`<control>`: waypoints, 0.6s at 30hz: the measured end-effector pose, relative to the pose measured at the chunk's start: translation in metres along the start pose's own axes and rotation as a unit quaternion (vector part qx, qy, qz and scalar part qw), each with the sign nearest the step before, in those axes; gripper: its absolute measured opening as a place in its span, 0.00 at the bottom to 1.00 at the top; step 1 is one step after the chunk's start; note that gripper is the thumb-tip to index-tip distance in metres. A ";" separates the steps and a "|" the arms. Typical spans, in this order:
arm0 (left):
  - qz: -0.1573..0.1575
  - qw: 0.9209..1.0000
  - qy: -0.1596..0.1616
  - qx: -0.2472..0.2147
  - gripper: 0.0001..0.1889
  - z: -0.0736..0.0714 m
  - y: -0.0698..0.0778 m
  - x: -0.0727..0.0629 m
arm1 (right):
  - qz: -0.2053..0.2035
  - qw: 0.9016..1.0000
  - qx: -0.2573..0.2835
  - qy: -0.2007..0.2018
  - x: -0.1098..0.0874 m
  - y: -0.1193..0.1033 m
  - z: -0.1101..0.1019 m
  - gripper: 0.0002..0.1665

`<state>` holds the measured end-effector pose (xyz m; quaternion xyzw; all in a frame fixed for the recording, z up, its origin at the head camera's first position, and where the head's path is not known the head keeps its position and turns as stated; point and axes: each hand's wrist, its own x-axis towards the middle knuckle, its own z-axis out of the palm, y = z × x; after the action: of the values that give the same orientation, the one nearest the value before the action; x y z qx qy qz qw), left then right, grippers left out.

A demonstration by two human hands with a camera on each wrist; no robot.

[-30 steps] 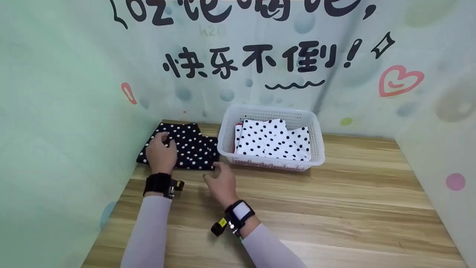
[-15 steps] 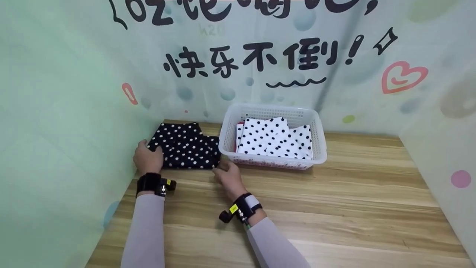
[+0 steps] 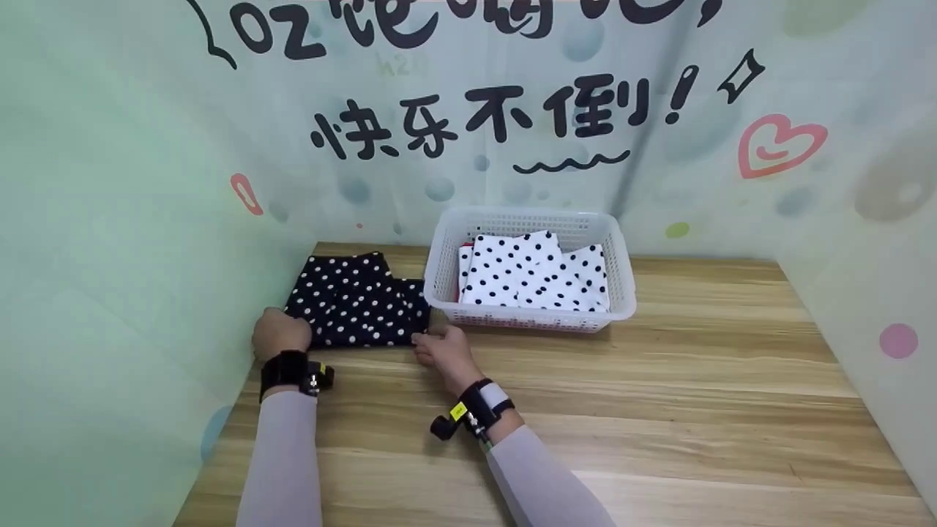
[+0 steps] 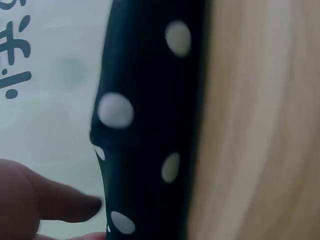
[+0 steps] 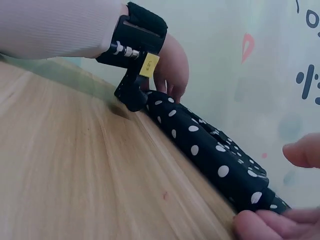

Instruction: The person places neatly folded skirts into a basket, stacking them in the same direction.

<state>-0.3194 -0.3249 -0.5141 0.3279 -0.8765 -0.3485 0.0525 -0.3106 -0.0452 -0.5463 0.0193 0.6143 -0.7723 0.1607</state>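
Note:
A folded black garment with white polka dots [image 3: 359, 304] lies on the wooden table, left of the basket. My left hand [image 3: 282, 333] holds its front left corner, fingers bent down over the cloth. In the left wrist view the thumb [image 4: 72, 202] comes right up to the edge of the dotted cloth [image 4: 145, 90]. At the front right corner is my right hand [image 3: 448, 357], its fingers touching the edge. The right wrist view shows that hand's thumb [image 5: 305, 150] raised apart from the fingers, with the thick folded edge [image 5: 200, 145] running toward the left hand.
A white plastic basket [image 3: 624, 293] stands just right of the black garment, near the back wall. Inside lies a folded white cloth with black dots [image 3: 520, 271], with something red beside it. Printed walls [image 3: 132, 219] close off the left, back and right of the table [image 3: 659, 424].
My left hand has moved left off the garment's top, then down to its front left corner. My right hand has come to the front right corner. The garment has shifted slightly toward me.

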 end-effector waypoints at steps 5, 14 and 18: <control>0.021 0.997 -0.016 0.077 0.17 0.000 0.001 -0.001 | 0.038 0.999 0.011 0.014 -0.002 -0.004 -0.002 0.31; 0.060 0.992 -0.044 0.102 0.08 0.001 -0.003 0.000 | 0.028 0.997 -0.065 0.029 -0.003 -0.003 -0.006 0.30; 0.074 0.990 -0.051 0.112 0.08 -0.002 -0.009 -0.004 | 0.032 0.997 -0.056 0.037 -0.006 -0.006 -0.005 0.32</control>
<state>-0.3105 -0.3287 -0.5177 0.2473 -0.9336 -0.2595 -0.0039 -0.3069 -0.0383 -0.5403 0.0580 0.6615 -0.7297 0.1631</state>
